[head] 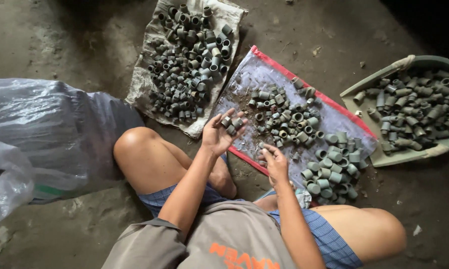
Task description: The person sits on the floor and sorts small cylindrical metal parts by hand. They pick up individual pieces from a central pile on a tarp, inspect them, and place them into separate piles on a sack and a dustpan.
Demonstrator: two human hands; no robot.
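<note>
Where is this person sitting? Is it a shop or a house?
Probably a small workshop or sorting spot, not a shop. The person sits on a bare dirt floor, with grey pipe pieces heaped on a sack, a sheet and in a basin.

The small pipe fittings (pixel 232 123) cupped in the left hand (pixel 218 134) are dull grey. The scattered fittings (pixel 284 117) are grey to grey-green, lying on a pale bluish-grey sheet (pixel 264 74) with a red border. The heap of fittings (pixel 189 60) at the top is darker grey, on an off-white woven sack (pixel 149 37). The basin (pixel 409 154) is muted green and holds grey-green pipe pieces (pixel 414 107). The shorts (pixel 329 239) are blue with a fine check. The shirt (pixel 224 239) is grey-brown with orange lettering. The plastic bag (pixel 40 129) is clear and greyish. The floor (pixel 50 40) is dark brownish grey.
</note>
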